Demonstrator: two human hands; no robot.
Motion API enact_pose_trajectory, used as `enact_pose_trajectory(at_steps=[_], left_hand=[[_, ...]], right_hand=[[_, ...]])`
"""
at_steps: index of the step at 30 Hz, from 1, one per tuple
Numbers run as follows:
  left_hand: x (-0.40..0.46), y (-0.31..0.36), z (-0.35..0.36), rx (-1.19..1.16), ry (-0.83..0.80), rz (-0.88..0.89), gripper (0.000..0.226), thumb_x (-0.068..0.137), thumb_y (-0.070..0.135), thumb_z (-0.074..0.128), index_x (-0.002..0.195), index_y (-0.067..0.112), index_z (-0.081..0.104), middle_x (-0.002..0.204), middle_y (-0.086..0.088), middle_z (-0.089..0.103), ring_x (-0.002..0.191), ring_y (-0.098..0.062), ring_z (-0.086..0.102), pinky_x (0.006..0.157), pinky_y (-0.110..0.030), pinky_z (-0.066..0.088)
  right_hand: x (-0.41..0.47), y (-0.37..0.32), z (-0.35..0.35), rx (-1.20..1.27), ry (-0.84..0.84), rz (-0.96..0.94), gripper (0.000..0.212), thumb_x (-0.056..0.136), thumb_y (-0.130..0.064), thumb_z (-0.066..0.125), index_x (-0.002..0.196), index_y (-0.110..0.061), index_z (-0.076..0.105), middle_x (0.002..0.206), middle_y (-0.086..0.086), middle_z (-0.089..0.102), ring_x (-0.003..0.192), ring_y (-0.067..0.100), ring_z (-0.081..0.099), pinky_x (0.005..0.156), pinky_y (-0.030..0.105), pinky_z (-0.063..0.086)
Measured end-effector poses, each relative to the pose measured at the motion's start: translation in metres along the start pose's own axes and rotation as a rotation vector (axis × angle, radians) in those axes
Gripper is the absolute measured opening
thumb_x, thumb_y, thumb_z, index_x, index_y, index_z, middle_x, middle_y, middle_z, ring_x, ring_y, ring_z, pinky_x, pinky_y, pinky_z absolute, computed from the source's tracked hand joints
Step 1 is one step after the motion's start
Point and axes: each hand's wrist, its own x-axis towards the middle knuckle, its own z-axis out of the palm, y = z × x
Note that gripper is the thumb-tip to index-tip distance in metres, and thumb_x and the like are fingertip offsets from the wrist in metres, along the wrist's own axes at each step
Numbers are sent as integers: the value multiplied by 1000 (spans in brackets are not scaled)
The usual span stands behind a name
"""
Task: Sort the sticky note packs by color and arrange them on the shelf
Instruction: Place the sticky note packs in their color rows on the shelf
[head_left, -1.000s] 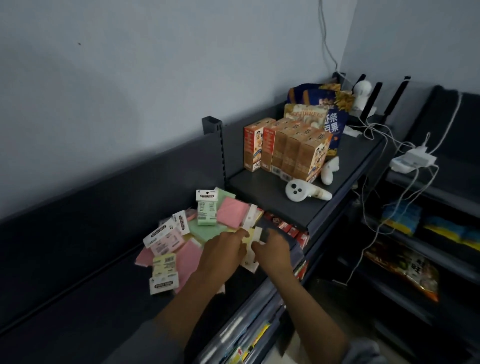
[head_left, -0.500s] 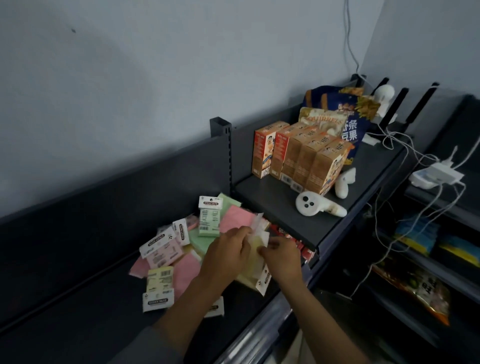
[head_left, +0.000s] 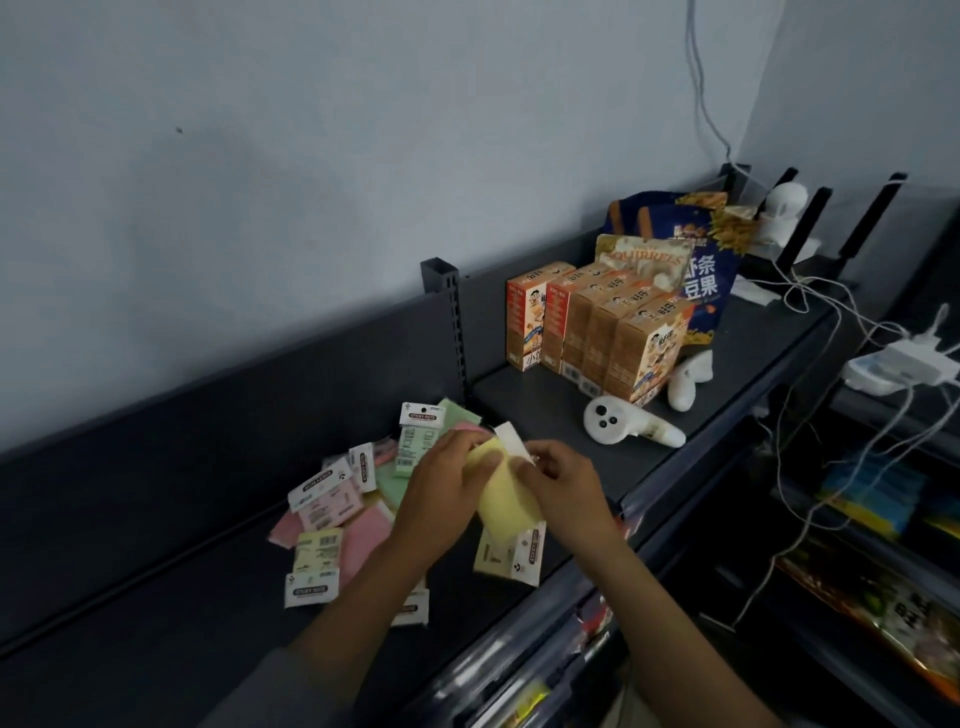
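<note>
dark shelf (head_left: 156, 597): loose pile of pink, green, yellow sticky note packs (head_left: 337, 514); higher shelf section (head_left: 545, 415): snack boxes (head_left: 597, 327), white controllers (head_left: 623, 423)

the left hand (head_left: 441, 499) and right hand (head_left: 563, 496) both grip a yellow sticky note pack (head_left: 506, 496) above the dark shelf (head_left: 156, 623). pink, green and yellow packs (head_left: 337, 514) lie scattered just left of them, while orange boxes (head_left: 597, 332) and a white controller (head_left: 626, 423) sit on the higher shelf.

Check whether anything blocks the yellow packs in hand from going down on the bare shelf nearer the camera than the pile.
Nothing visible does. Both the left hand and right hand hold the yellow packs above the shelf, whose dark surface there looks bare.
</note>
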Motion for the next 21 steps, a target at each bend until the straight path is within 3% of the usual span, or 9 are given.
enact_pose_trajectory(at_steps=[2, 3, 5, 9, 11, 13, 15, 18, 21], left_hand=[[-4, 0, -8, -44, 129, -129, 20, 101, 30, 56, 117, 18, 61, 111, 5, 62, 100, -9, 58, 79, -18, 42], [-8, 0, -13, -59, 170, -180, 17, 102, 30, 55, 115, 20, 59, 107, 5, 62, 94, -9, 59, 73, -16, 41], [-17, 0, -24, -39, 187, -240, 14, 103, 35, 50, 112, 25, 55, 98, 6, 63, 85, -10, 60, 65, -23, 43], [-42, -4, -41, 155, 157, -301, 16, 104, 43, 42, 115, 31, 47, 80, 7, 60, 72, -13, 60, 60, -36, 46], [-57, -5, -49, 173, 156, -355, 26, 104, 41, 43, 129, 34, 43, 79, 6, 63, 70, -13, 62, 60, -35, 48], [-75, -8, -58, 142, 183, -416, 38, 104, 35, 45, 141, 38, 37, 86, 4, 67, 73, -11, 63, 65, -35, 51], [-96, -12, -69, 150, 211, -442, 45, 104, 31, 45, 146, 40, 33, 92, 3, 67, 76, -10, 61, 68, -34, 52], [-129, -19, -92, 223, 262, -430, 42, 106, 30, 43, 145, 40, 35, 78, 3, 64, 62, -13, 60, 55, -35, 48], [-156, -22, -122, 256, 345, -417, 31, 107, 30, 42, 136, 38, 42, 66, 5, 58, 52, -11, 54, 47, -41, 44]], right_hand=[[-3, 2, 3, 44, -84, 59, 11, 93, -22, 70, 93, -12, 71, 76, 8, 73, 56, 13, 65, 53, 31, 51], [-6, 3, 7, 55, -126, 76, 15, 94, -22, 69, 90, -7, 70, 72, 13, 71, 51, 15, 63, 49, 29, 48], [-12, 2, 16, 59, -170, 78, 20, 95, -21, 67, 88, -3, 67, 65, 15, 66, 46, 13, 58, 47, 26, 42], [-18, 1, 43, 105, -102, 10, 22, 97, -22, 61, 78, -13, 54, 63, 9, 58, 50, 13, 54, 50, 34, 44], [-23, 0, 57, 99, -63, -46, 25, 99, -20, 59, 76, -20, 47, 65, 0, 48, 56, 12, 46, 52, 28, 38], [-34, -4, 70, 134, -65, -103, 8, 101, -16, 54, 95, -22, 55, 77, -4, 53, 64, 9, 50, 54, 19, 38], [-47, -8, 84, 174, -88, -123, 16, 104, -14, 49, 117, -22, 53, 91, -10, 56, 72, -3, 55, 56, 12, 42], [-66, -14, 112, 229, -174, -148, 20, 106, -17, 46, 124, -25, 48, 86, 0, 55, 62, -1, 52, 52, 17, 40], [-83, -25, 149, 248, -229, -169, 19, 106, -19, 44, 124, -25, 50, 97, 2, 59, 69, 0, 58, 49, 17, 46]])
